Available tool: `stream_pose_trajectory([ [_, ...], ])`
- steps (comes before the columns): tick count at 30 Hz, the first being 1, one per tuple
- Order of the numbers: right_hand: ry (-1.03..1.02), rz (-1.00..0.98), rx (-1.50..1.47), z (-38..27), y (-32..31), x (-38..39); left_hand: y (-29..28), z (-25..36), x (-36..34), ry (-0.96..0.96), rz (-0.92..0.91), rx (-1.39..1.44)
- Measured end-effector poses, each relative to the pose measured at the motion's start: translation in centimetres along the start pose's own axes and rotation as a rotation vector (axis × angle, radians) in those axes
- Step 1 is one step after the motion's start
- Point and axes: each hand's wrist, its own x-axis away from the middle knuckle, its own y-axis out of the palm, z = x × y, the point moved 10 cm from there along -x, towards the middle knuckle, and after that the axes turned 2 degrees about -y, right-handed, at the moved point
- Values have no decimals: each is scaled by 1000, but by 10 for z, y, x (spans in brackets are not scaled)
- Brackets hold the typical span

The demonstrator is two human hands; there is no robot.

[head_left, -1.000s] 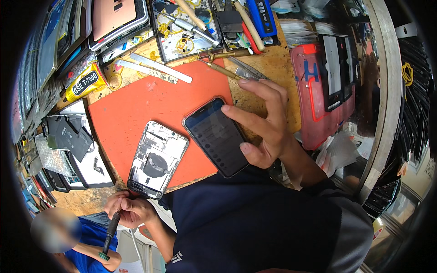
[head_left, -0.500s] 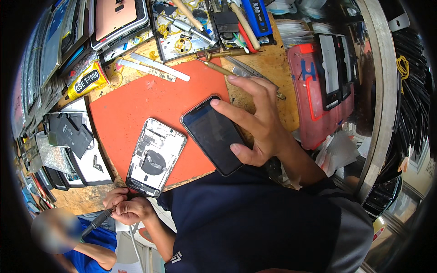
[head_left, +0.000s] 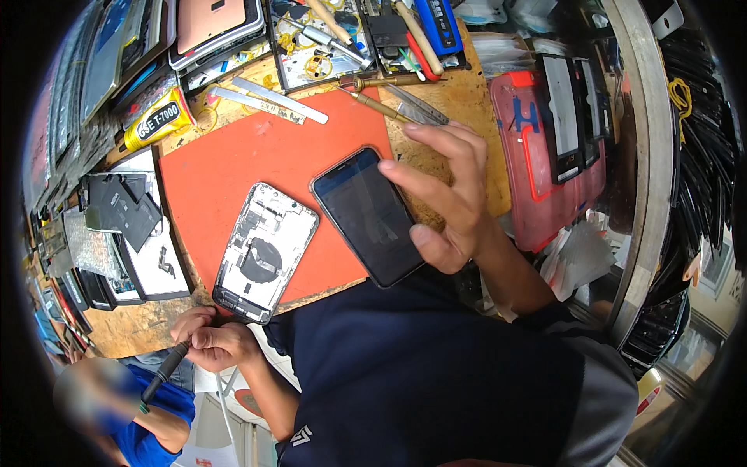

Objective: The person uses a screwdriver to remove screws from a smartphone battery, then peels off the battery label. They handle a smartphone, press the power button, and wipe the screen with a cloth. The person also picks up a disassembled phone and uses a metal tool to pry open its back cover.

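Note:
A smartphone (head_left: 372,222) with a dark, faintly lit screen lies on the orange mat (head_left: 210,171) and over its right edge. My right hand (head_left: 459,202) hovers at its right side, with index finger and thumb spread and nothing between them. To the left lies an opened phone housing (head_left: 264,257), its white inside showing a dark round patch. Beside its lower end, my left hand (head_left: 214,342) is closed around a dark pen-like tool (head_left: 165,372), whose handle points down and left. The exact kind of this tool cannot be made out.
Metal strips (head_left: 272,101), tweezers (head_left: 418,105) and a yellow glue tube (head_left: 159,121) lie beyond the mat. A red transparent case (head_left: 517,202) stands right, stacked parts (head_left: 117,70) far left. Another person in a blue shirt (head_left: 159,432) is at the lower left.
My right hand has drawn slightly right, its fingertips off the smartphone's screen. The whole view has shifted a little; my left hand keeps hold of the dark tool.

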Motion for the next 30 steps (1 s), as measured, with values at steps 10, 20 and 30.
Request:
stream_pose_trajectory([
  [10,27,-6,14,-38,-21,44,-2,5,-1,80,-38,73],
  [20,82,-9,-15,-59,-14,68,-11,15,-3,149,-56,115],
  [30,64,1,12,-77,-8,62,-38,10,2,84,-26,275],
])
